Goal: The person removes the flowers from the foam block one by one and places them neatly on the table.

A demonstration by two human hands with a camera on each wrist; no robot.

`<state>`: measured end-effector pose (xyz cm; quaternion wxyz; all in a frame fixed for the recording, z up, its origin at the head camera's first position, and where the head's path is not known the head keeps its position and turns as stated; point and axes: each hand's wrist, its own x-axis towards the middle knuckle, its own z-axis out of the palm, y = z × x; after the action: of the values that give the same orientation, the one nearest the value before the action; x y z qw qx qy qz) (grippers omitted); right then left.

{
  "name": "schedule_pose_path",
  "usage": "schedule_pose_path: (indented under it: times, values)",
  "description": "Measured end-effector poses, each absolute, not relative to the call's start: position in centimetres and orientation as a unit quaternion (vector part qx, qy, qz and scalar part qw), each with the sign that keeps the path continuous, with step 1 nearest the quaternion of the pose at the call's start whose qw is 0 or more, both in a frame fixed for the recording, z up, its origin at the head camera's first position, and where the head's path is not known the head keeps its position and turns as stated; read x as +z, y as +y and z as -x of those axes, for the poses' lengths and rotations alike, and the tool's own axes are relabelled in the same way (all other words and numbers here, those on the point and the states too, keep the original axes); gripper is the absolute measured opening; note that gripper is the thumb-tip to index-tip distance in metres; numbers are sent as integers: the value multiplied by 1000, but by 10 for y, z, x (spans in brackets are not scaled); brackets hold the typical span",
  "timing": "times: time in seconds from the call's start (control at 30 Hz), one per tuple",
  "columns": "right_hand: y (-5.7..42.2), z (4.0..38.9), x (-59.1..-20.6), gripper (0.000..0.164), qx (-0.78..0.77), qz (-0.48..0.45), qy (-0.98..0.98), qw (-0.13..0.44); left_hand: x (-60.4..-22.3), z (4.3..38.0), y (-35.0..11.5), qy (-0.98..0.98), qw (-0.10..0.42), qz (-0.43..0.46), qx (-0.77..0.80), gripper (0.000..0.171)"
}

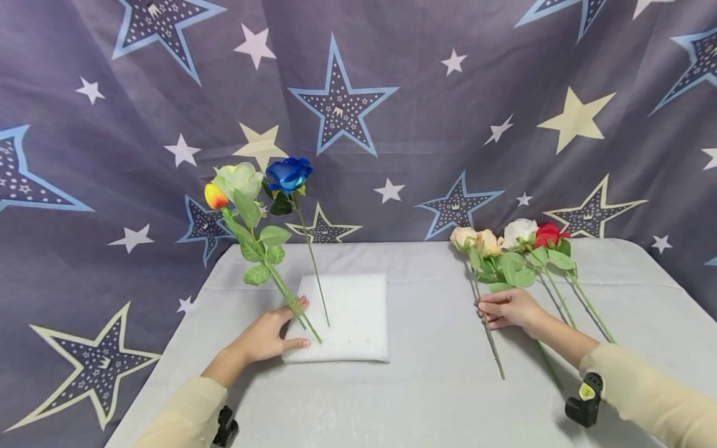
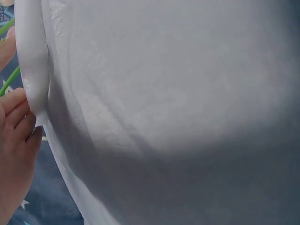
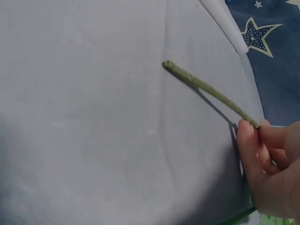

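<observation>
On the left, my left hand (image 1: 263, 336) rests against the near left side of a white foam block (image 1: 358, 317), thumb and fingers spread. In the left wrist view, the fingertips (image 2: 19, 110) press along the block's edge. Three artificial flowers stand in the foam: a leaning red-and-yellow tulip (image 1: 215, 196), a pale green-white rose (image 1: 239, 180) and a blue rose (image 1: 289, 174). On the right, my right hand (image 1: 512, 308) pinches the stem (image 3: 211, 89) of a peach rose (image 1: 463, 238) between thumb and fingers. The stem's lower end points toward me, its shadow on the table beneath.
Right of that rose lie another peach rose (image 1: 489, 243), a white rose (image 1: 520, 234) and a red rose (image 1: 549, 235), with blooms toward the back edge. A pale cloth covers the table (image 1: 426, 398). Behind it hangs a star-patterned curtain (image 1: 414, 143).
</observation>
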<state>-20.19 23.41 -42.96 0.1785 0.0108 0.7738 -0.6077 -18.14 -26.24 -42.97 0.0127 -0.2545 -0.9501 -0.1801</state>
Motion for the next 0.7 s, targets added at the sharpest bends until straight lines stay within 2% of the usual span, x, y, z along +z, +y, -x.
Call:
schedule_pose_path:
  times: [0.2, 0.5, 0.6, 0.7]
  values:
    - [234, 201, -427, 49, -574, -48, 802, 158, -431, 181, -263, -948, 18, 254, -188, 81]
    - [227, 200, -423, 35, -525, -61, 838, 134, -430, 180, -262, -950, 4, 251, -183, 82]
    - [225, 200, -419, 29, -490, -41, 864, 109, -428, 181, -263, -950, 6, 249, -186, 82]
    - [223, 195, -416, 22, -426, 2, 903, 58, -429, 181, -261, -950, 7, 248, -190, 82]
